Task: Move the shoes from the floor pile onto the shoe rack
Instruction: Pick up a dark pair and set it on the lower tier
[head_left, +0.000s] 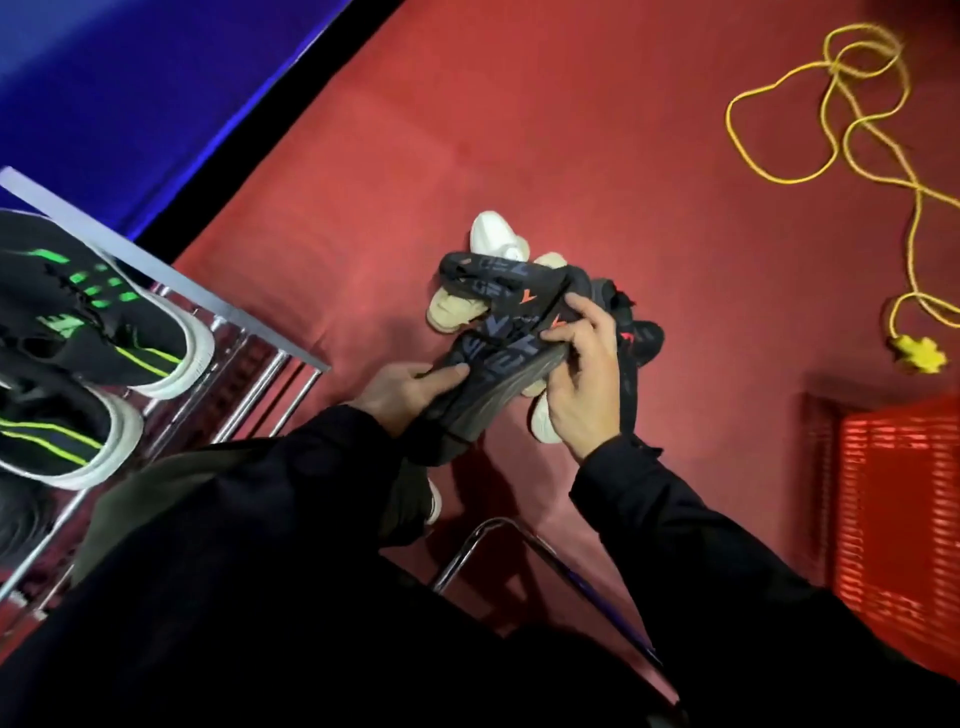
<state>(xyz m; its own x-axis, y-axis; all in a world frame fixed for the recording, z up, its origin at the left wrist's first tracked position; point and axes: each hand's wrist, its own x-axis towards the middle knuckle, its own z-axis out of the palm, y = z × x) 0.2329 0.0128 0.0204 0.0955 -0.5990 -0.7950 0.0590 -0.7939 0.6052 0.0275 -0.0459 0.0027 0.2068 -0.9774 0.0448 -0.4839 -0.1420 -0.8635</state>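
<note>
"Both hands hold dark sneakers (498, 332) above the floor pile (493, 244)?"

"Yes. Left hand (402, 387) pinches one end, right hand (579, 374) curls round. One could slip before the shoe rack (171, 270)."

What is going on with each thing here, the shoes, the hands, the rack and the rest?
Left hand: grips the dark patterned shoe's near end.
Right hand: grips the same shoe's far end.
Dark patterned shoe: held up above the pile.
Floor pile: pale and dark shoes lying jumbled on the red floor.
Green-striped shoes: two sitting on the rack's top.
Shoe rack: standing upright.
Yellow cord: lying loosely looped.
</note>
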